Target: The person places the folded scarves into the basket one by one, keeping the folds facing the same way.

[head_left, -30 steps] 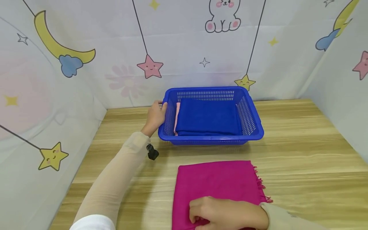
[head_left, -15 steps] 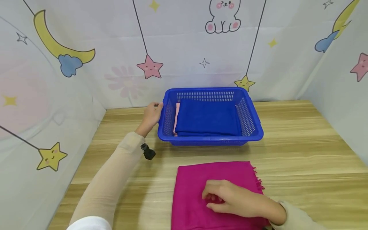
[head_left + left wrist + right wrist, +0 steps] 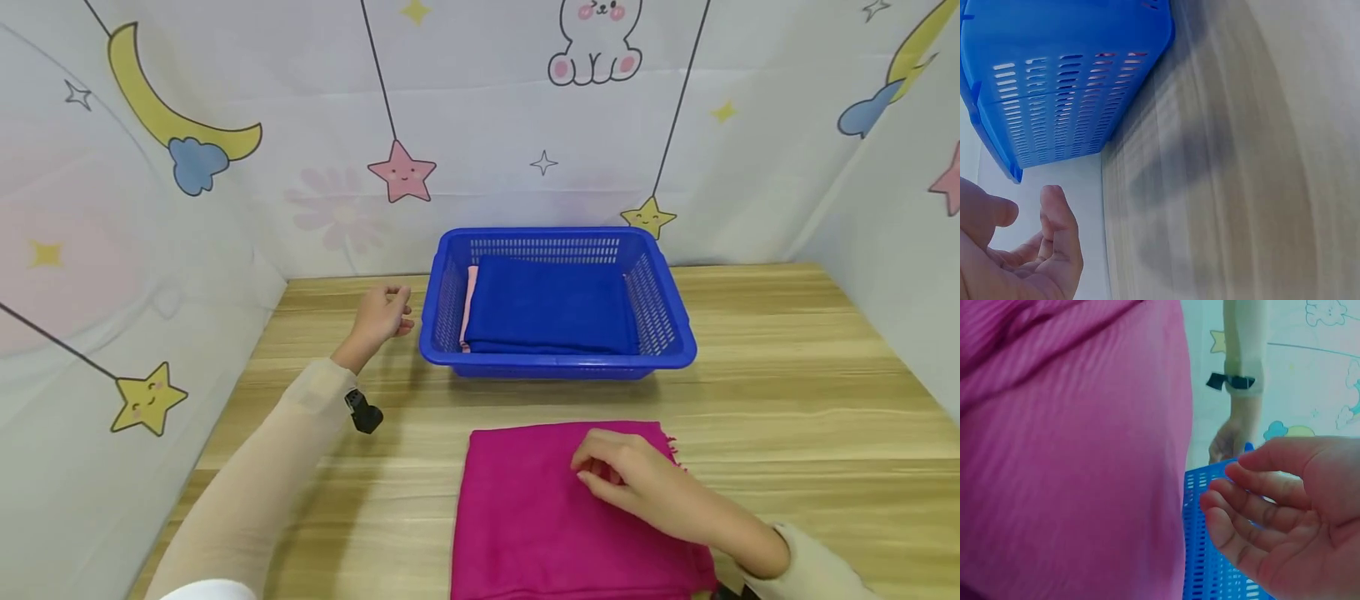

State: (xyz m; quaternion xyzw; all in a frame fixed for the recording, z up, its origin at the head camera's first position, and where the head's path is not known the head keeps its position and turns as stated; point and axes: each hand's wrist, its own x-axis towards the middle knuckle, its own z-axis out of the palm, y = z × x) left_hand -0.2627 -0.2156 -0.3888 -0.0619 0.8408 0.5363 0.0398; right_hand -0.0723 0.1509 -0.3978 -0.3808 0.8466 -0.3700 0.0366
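Observation:
A folded magenta scarf (image 3: 525,508) with a fringed right edge lies on the table in front of me. Over its right part hovers my right hand (image 3: 645,487), fingers loosely bent and holding nothing. Behind the scarf stands a blue plastic basket (image 3: 558,361) with slotted walls. Inside it lies a folded blue cloth (image 3: 551,304), a pink cloth (image 3: 468,304) peeking out along its left side. My left hand (image 3: 378,317) is just left of the basket, relaxed and apart from the rim. In the left wrist view its fingers (image 3: 1060,219) curve loosely below the basket wall (image 3: 1066,94).
The wood-grain table (image 3: 795,400) extends on both sides of the basket. White printed curtains (image 3: 480,100) enclose the back and sides, close behind the basket. A small black device (image 3: 363,412) is strapped to my left wrist.
My left hand has let go of the basket's left rim and moved left. My right hand has come up off the scarf's near part, moving forward and to the right.

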